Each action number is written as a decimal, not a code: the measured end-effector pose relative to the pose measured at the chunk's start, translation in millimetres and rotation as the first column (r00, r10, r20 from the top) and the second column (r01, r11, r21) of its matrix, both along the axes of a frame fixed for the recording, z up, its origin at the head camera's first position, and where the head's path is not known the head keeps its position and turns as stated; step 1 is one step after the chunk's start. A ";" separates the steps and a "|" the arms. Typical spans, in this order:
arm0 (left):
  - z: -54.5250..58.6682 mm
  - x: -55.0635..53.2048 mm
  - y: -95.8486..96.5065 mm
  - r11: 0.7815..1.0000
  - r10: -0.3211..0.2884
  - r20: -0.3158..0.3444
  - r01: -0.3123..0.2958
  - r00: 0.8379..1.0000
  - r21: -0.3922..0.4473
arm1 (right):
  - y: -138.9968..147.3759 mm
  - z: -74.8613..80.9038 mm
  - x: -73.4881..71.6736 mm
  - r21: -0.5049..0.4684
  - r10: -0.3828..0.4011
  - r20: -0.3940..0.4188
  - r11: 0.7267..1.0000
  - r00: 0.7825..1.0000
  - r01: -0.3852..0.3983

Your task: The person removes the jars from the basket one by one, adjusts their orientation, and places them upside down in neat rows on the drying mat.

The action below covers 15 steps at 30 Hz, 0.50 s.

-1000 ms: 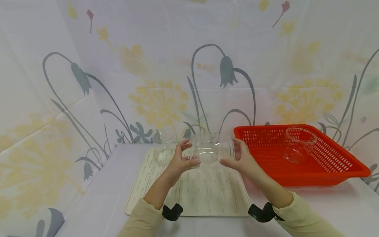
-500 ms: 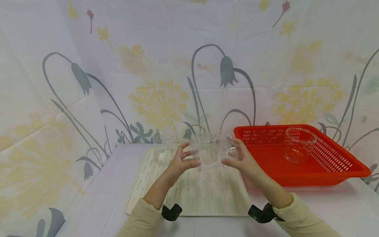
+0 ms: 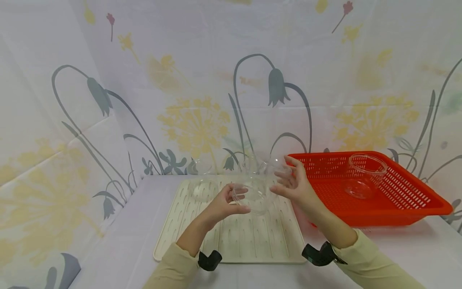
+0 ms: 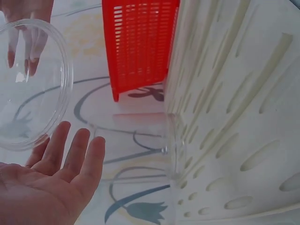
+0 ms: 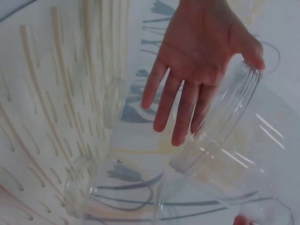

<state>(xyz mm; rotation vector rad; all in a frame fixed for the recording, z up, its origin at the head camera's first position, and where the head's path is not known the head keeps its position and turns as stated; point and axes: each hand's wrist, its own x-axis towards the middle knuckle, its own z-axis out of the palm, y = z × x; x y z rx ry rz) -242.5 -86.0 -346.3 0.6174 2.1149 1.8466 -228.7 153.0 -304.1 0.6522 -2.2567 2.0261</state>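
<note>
A clear jar (image 3: 260, 202) is held tilted in the air above the cream ribbed tray (image 3: 231, 245). Its ringed rim lies low by my left hand (image 3: 225, 204), its other end up towards my right. In the right wrist view, my left hand (image 5: 199, 51) has its thumb on the rim of the jar (image 5: 220, 117) and its fingers stretched along the other side. My right hand (image 3: 297, 184) is at the raised end, fingers spread. The left wrist view shows the right hand's fingers (image 4: 29, 47) fairly straight, seen partly through the clear plastic.
More clear jars stand at the tray's back, one jar (image 3: 202, 190) on the left and another behind the held one. To the right is a red perforated basket (image 3: 361, 218) with a clear jar (image 3: 365, 176) in it. A flower-printed cloth (image 3: 202, 52) hangs behind.
The jar went from lying level between both hands to tilted, its left end lower. My left hand moved down slightly; my right hand rose and its fingers spread.
</note>
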 end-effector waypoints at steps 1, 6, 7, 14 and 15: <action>-0.4 -0.1 0.6 1.000 -0.004 -0.003 0.004 1.000 -0.018 | -0.4 0.0 -0.3 -0.009 0.006 -0.010 1.000 1.000 -0.006; -0.7 1.3 3.5 0.997 -0.015 -0.009 0.015 1.000 -0.079 | -3.1 -1.9 -3.8 0.000 0.080 -0.048 0.997 0.996 -0.080; -1.0 1.6 3.8 0.996 -0.015 -0.010 0.014 1.000 -0.089 | -3.8 -2.8 -4.6 0.018 0.091 -0.053 0.996 0.994 -0.090; -4.8 4.4 3.9 0.988 0.048 -0.050 -0.055 0.998 -0.146 | -5.1 -7.0 -4.6 0.131 0.065 -0.015 0.989 0.998 -0.062; -5.6 5.0 3.9 0.986 0.062 -0.048 -0.069 0.997 -0.149 | -5.4 -7.3 -4.7 0.140 0.051 -0.016 0.989 0.999 -0.049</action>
